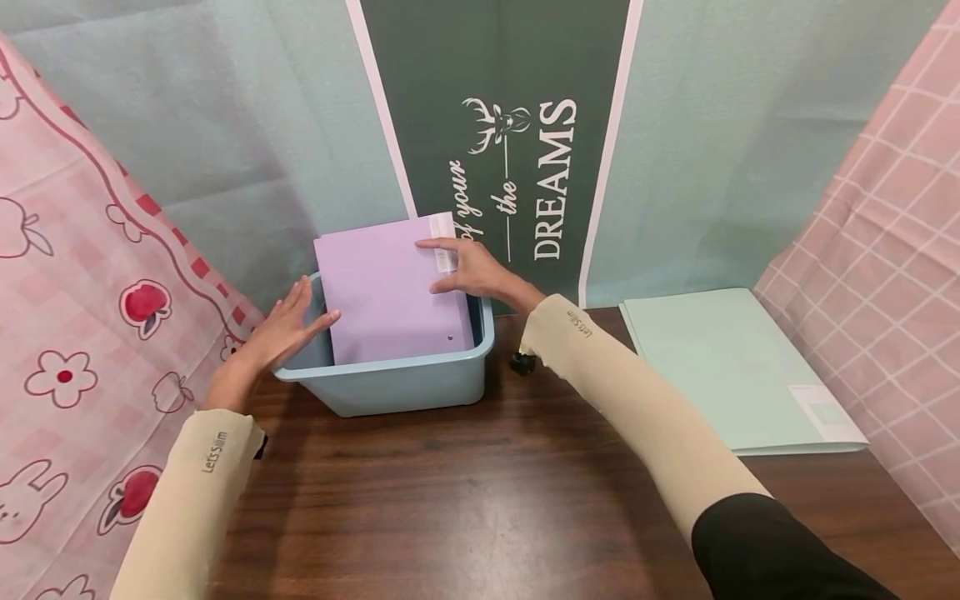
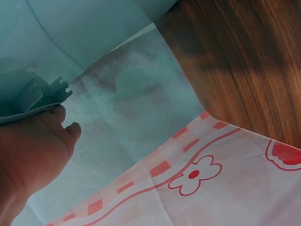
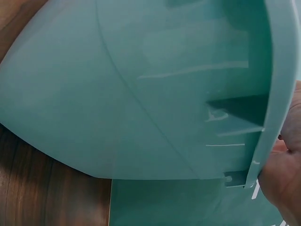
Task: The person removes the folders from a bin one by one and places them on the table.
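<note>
A lilac folder [image 1: 390, 292] with a white label near its top right corner stands tilted back in a light blue plastic bin [image 1: 397, 392]. Its upper part sticks up above the rim, and its lower edge is hidden behind the front wall. My right hand [image 1: 474, 268] lies at the folder's right side, index finger across the label and thumb lower on the front. At the bin's left rim is my left hand [image 1: 288, 333], fingers straight and thumb reaching toward the folder's left edge. In the right wrist view, the bin's outer wall [image 3: 141, 117] hides most of the right hand [image 3: 282, 183].
A pale green folder [image 1: 735, 367] with a white label lies flat on the brown wooden table [image 1: 465, 500] at the right. Grey-green cloth with a dark "DREAMS" panel [image 1: 495, 50] hangs behind. Pink patterned cloths [image 1: 67, 317] border both sides.
</note>
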The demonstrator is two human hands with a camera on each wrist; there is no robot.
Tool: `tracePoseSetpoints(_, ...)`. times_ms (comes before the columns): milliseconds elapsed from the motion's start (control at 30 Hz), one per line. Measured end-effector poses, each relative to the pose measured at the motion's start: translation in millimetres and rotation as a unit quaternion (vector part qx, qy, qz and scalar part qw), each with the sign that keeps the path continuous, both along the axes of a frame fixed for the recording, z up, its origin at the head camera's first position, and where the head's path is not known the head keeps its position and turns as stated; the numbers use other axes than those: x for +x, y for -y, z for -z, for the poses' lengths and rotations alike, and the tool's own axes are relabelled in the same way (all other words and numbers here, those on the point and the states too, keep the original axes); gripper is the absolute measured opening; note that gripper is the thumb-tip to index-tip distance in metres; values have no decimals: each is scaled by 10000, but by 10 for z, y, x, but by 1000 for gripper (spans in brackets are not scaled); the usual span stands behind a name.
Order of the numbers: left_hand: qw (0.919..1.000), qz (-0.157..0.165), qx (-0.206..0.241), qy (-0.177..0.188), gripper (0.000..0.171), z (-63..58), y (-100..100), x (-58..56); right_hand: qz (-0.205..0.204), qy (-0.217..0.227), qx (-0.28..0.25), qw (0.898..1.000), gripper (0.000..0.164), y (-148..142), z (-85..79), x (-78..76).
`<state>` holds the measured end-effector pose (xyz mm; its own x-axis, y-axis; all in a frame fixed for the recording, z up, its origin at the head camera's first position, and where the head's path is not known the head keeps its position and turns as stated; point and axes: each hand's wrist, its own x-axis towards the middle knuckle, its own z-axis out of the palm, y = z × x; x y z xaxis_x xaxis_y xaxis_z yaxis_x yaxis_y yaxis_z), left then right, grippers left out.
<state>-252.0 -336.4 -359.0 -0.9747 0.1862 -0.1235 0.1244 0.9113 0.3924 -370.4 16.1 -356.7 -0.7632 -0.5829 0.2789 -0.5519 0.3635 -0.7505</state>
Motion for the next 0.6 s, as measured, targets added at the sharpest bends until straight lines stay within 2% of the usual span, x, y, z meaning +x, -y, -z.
tracePoseSetpoints(300,9995,32,-303,-56,105,-12,-11,-18,268,-73,-84,9996,76,7,20,12)
tracePoseSetpoints(600,9993,49,-352,-65,106,2,10,-18,501,38,-430,9978,71,26,-10,60)
